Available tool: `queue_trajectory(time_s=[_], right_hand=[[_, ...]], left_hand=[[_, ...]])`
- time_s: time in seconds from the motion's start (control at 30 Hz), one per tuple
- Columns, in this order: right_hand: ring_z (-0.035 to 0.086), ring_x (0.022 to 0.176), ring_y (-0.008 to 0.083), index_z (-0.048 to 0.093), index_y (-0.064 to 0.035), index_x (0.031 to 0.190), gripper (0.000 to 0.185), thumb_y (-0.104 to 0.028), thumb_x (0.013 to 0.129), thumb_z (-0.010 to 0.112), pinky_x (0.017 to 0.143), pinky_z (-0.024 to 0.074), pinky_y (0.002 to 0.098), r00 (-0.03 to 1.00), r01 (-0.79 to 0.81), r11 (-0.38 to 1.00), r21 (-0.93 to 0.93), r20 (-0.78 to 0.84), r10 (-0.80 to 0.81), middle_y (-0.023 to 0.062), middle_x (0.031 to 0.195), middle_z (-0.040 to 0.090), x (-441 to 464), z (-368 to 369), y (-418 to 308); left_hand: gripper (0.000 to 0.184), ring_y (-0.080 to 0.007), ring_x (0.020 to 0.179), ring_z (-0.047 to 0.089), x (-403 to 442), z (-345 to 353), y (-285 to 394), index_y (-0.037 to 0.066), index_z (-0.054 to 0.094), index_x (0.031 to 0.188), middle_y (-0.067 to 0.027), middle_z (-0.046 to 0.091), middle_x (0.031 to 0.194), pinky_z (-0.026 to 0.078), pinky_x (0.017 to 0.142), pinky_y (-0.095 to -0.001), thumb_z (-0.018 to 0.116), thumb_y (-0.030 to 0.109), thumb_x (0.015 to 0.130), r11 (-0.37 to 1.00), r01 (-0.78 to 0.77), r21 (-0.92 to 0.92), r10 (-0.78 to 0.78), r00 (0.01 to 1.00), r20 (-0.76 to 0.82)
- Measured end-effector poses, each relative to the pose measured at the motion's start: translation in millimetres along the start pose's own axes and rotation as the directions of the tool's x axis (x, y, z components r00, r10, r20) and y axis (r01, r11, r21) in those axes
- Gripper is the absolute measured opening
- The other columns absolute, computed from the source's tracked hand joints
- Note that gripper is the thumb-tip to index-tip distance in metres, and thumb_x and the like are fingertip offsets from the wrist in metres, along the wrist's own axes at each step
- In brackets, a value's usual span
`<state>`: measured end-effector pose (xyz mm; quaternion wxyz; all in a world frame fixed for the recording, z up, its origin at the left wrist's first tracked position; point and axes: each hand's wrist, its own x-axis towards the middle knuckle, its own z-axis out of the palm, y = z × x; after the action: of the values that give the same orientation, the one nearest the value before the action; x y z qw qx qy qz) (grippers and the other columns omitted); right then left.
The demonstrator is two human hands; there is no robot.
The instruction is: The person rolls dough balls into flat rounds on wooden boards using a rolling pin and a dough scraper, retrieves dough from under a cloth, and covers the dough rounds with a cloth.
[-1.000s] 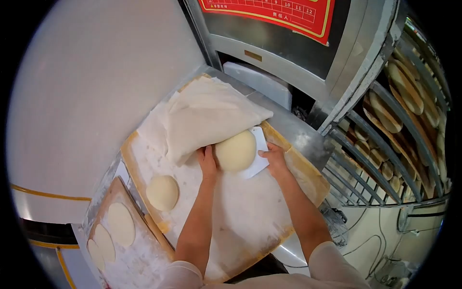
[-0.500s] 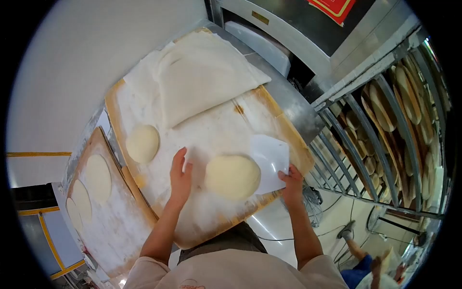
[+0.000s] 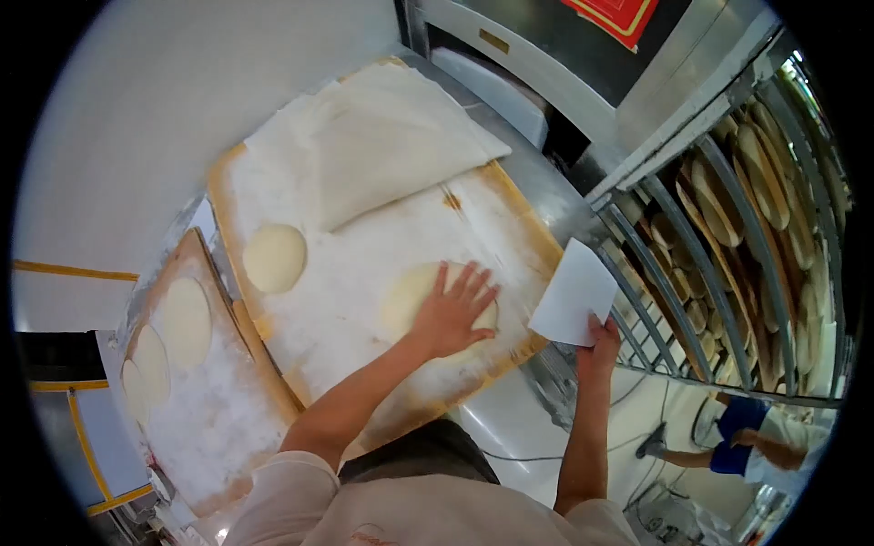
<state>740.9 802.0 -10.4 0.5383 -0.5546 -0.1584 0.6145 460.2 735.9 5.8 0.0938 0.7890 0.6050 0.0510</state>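
My left hand (image 3: pixel 452 314) lies flat with spread fingers on top of a pale dough piece (image 3: pixel 407 296) near the front of the floured board (image 3: pixel 346 318). In my right hand (image 3: pixel 598 344) is a white scraper (image 3: pixel 575 296), pinched by its lower edge beyond the board's right side. A second round dough piece (image 3: pixel 275 258) rests toward the left of the same board. Behind them a folded white cloth (image 3: pixel 391 150) covers the far part.
A second floured board (image 3: pixel 214 409) on the left bears flattened dough pieces (image 3: pixel 187 323). At the right, a metal rack (image 3: pixel 678 282) holds long loaves (image 3: pixel 763 173). Another person (image 3: pixel 769 441) is at the lower right. A steel cabinet (image 3: pixel 583 91) stands behind.
My left hand has moved right onto the dough and pressed on it. My right hand has lifted the scraper away to the right. Earlier, the cloth was pulled back and the dough brought forward.
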Motion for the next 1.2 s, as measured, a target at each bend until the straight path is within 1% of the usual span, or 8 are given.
queue_trajectory(time_s=[0.4,0.53,0.6,0.67,0.8,0.87,1.03,1.2], right_hand=[[0.059,0.106,0.0244,0.05,0.0033,0.128,0.037,-0.003,0.092,0.055,0.088,0.0535,0.0385,0.853,-0.046,0.999,-0.004,0.52,0.041,0.012,0.118,0.058,-12.9,150.4,32.2],[0.064,0.087,0.0218,0.053,0.003,0.125,0.035,-0.007,0.092,0.059,0.077,0.0554,0.0362,0.822,0.328,0.913,-0.242,0.55,-0.149,0.0105,0.101,0.064,-32.7,112.9,45.9],[0.064,0.074,0.0189,0.055,0.0012,0.121,0.033,-0.01,0.091,0.061,0.069,0.0557,0.0339,0.753,0.331,0.9,-0.284,0.654,-0.07,0.0087,0.09,0.064,-58.4,92.9,65.0],[0.064,0.074,0.0193,0.054,0.0014,0.122,0.035,-0.008,0.089,0.061,0.069,0.0558,0.0335,0.677,0.267,0.89,-0.37,0.729,0.099,0.0092,0.09,0.064,-103.9,83.7,87.0],[0.064,0.088,0.0184,0.053,-0.0041,0.128,0.039,-0.008,0.09,0.061,0.077,0.0546,0.0331,0.371,0.028,0.849,-0.528,0.794,0.482,0.0098,0.104,0.061,-205.3,72.4,162.5],[0.062,0.086,0.0161,0.047,-0.0048,0.134,0.05,-0.013,0.089,0.065,0.075,0.0531,0.0288,0.318,0.549,0.712,-0.438,0.897,0.306,0.0093,0.1,0.06,-256.5,72.1,178.4],[0.062,0.082,0.0164,0.041,-0.0048,0.136,0.063,-0.016,0.082,0.071,0.07,0.0511,0.0288,0.311,-0.032,0.613,-0.79,0.575,0.757,0.0084,0.096,0.062,-324.4,76.0,158.0],[0.052,0.049,0.0111,0.045,-0.0063,0.125,0.05,-0.002,0.08,0.067,0.043,0.0442,0.0274,0.76,0.309,0.752,-0.582,0.627,0.172,0.0038,0.077,0.054,-242.8,22.6,107.2]], left_hand=[[0.053,-0.0324,0.136,0.034,-38.6,-8.7,-29.2,0.012,0.054,0.128,-0.0126,0.046,0.14,0.02,0.111,-0.0595,0.051,0.048,0.09,0.981,0.173,-0.092,-0.189,0.957,-0.219],[0.031,-0.0348,0.097,0.052,-196.9,-31.2,-118.9,0.005,0.061,0.097,-0.0162,0.056,0.097,0.041,0.082,-0.0482,0.065,0.032,0.082,0.72,0.684,-0.119,-0.608,0.538,-0.584],[0.036,-0.0363,0.092,0.057,-274.0,-23.7,-143.9,0.004,0.059,0.099,-0.0188,0.058,0.087,0.047,0.076,-0.0469,0.069,0.032,0.08,0.316,0.948,-0.038,-0.896,0.285,-0.339],[0.043,-0.0376,0.094,0.059,-304.2,-22.5,-137.3,0.004,0.054,0.108,-0.02,0.06,0.091,0.048,0.077,-0.0471,0.069,0.032,0.079,0.249,0.958,-0.139,-0.95,0.214,-0.225],[0.056,-0.0335,0.088,0.063,-311.9,-31.9,-131.9,-0.001,0.044,0.125,-0.0185,0.061,0.096,0.05,0.078,-0.0427,0.064,0.021,0.077,0.252,0.872,-0.419,-0.967,0.243,-0.075],[0.063,-0.0271,0.088,0.063,-306.5,-66.4,-105.5,-0.001,0.039,0.134,-0.0155,0.06,0.094,0.051,0.075,-0.0387,0.062,0.015,0.078,0.132,0.676,-0.725,-0.98,0.201,0.009],[0.06,-0.0152,0.08,0.06,-256.4,-48.6,-10.5,0.001,0.036,0.14,-0.0091,0.06,0.093,0.051,0.071,-0.0298,0.057,0.004,0.084,0.313,0.185,-0.932,-0.884,0.415,-0.214],[0.03,-0.0169,0.079,0.063,-173.6,-62.6,-31.3,0.001,0.06,0.121,-0.0117,0.067,0.093,0.051,0.075,-0.0294,0.056,0.015,0.094,0.383,0.051,-0.923,-0.612,0.762,-0.212]])
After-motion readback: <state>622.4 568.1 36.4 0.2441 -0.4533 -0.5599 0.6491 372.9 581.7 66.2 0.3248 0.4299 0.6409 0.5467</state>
